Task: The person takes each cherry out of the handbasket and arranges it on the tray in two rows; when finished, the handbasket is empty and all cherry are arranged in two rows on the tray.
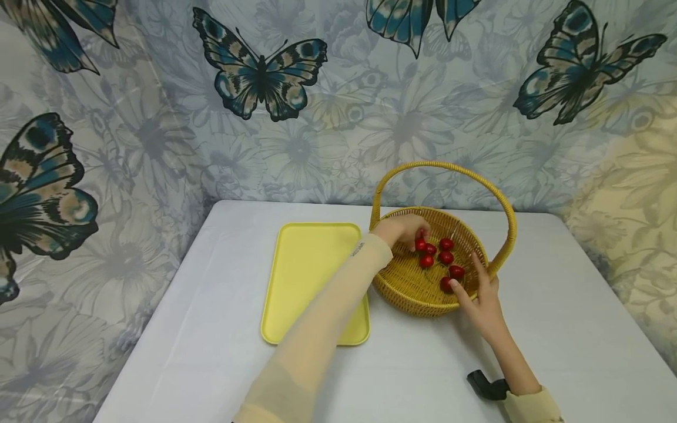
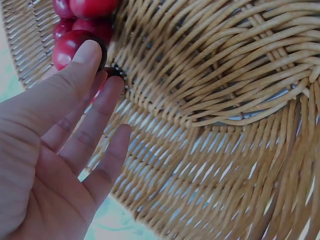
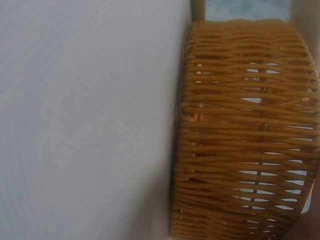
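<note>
A round wicker basket (image 1: pixel 407 294) with a tall arched handle holds several dark red cherries (image 1: pixel 446 257). My left hand (image 1: pixel 406 228) reaches over its left rim, pinching a cherry (image 2: pixel 70 50) between thumb and fingers. More cherries (image 2: pixel 92 7) lie close beside that one in the left wrist view. At the basket's front right, my right hand (image 1: pixel 482 302) holds the rim near the handle's foot, thumb over the inner side by a cherry. The right wrist view shows mostly the woven side wall (image 3: pixel 245 125), with the hand almost out of sight.
A yellow rectangular tray (image 1: pixel 317 252) lies left of the basket, partly covered by my left sleeve (image 1: pixel 317 335). A black curved object (image 1: pixel 486 386) shows beside my right wrist. The white table (image 1: pixel 201 329) backs onto a butterfly-print cloth (image 1: pixel 296 147).
</note>
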### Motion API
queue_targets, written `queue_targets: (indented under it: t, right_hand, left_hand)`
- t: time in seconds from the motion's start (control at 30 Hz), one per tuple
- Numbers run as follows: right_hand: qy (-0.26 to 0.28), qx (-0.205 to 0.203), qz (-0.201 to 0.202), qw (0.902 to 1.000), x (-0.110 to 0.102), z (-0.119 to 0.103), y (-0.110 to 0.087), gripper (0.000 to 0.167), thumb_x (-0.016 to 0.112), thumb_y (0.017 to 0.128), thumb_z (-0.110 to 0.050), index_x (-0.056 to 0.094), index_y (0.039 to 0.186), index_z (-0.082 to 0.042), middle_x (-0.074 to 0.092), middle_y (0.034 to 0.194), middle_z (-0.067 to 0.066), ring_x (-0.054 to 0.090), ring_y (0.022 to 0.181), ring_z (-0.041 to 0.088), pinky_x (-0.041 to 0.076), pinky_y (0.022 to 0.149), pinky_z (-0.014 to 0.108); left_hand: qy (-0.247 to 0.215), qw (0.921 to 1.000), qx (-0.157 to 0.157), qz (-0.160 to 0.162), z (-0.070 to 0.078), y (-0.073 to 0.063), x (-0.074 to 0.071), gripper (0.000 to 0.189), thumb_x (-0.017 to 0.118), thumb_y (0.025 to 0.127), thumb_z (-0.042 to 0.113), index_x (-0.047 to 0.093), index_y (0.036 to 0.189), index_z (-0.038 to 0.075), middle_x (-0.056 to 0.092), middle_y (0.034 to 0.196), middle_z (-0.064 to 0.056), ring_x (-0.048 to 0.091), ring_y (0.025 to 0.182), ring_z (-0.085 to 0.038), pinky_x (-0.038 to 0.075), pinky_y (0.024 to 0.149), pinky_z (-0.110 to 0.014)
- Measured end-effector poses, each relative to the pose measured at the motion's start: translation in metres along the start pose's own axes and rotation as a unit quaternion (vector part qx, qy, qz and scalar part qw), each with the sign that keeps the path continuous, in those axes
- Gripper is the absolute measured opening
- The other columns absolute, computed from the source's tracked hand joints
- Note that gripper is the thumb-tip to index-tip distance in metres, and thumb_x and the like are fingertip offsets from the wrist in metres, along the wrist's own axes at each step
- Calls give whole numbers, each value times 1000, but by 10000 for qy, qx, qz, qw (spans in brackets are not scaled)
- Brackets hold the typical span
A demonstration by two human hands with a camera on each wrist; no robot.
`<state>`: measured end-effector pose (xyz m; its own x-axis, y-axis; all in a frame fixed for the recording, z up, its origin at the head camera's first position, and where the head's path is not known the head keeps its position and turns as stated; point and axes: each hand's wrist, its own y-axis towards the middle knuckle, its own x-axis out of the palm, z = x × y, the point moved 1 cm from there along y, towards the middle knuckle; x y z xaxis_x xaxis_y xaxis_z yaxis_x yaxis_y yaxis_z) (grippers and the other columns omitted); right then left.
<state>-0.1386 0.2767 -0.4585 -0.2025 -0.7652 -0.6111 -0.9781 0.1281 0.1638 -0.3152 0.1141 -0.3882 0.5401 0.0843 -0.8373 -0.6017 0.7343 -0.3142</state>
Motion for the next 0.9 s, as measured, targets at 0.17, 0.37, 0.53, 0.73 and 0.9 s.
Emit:
queue_targets:
  t: [0.17, 0.37, 0.53, 0.73, 0.9]
  right_hand:
    - [40, 1, 8, 10000, 0, 0, 0, 75, 54, 93, -31, 7, 150, -26, -3, 148, 31, 17, 126, 62, 22, 87, 78]
    - [68, -39, -6, 10000, 0, -2, 0, 75, 55, 93, -31, 7, 151, -25, -3, 148, 31, 17, 126, 62, 23, 88, 77]
    - [11, -86, -20, 10000, -1, -1, 1, 75, 54, 93, -31, 7, 151, -25, -3, 148, 30, 18, 126, 62, 24, 87, 77]
    - [-34, -88, -8, 10000, -2, 1, 1, 75, 54, 93, -31, 6, 150, -26, -3, 148, 30, 18, 125, 62, 24, 86, 78]
    - [-23, -29, -37, 10000, -1, 1, 1, 75, 54, 93, -32, 6, 150, -26, -2, 148, 30, 19, 125, 62, 24, 86, 78]
  left_hand:
    - [44, 9998, 199, -28, 3, -2, -2, 27, 72, 79, 7, 62, 103, 16, 58, 100, 2, 49, 83, -10, 43, 70, -22]
    - [2, 9990, 445, -107, 5, -9, -5, 25, 72, 79, 5, 62, 99, 15, 59, 97, 1, 51, 83, -10, 44, 69, -21]
    - [-153, 9980, 608, -19, 5, -15, -9, 27, 73, 78, 5, 62, 101, 15, 59, 98, 1, 54, 87, -11, 45, 71, -21]
    - [-118, 9964, 835, 23, 2, -21, -10, 31, 73, 78, 7, 63, 107, 14, 60, 103, 2, 56, 93, -11, 46, 75, -20]
    - [-134, 9946, 1023, 86, -2, -27, -9, 31, 73, 79, 10, 63, 108, 13, 60, 101, 2, 55, 91, -10, 46, 75, -19]
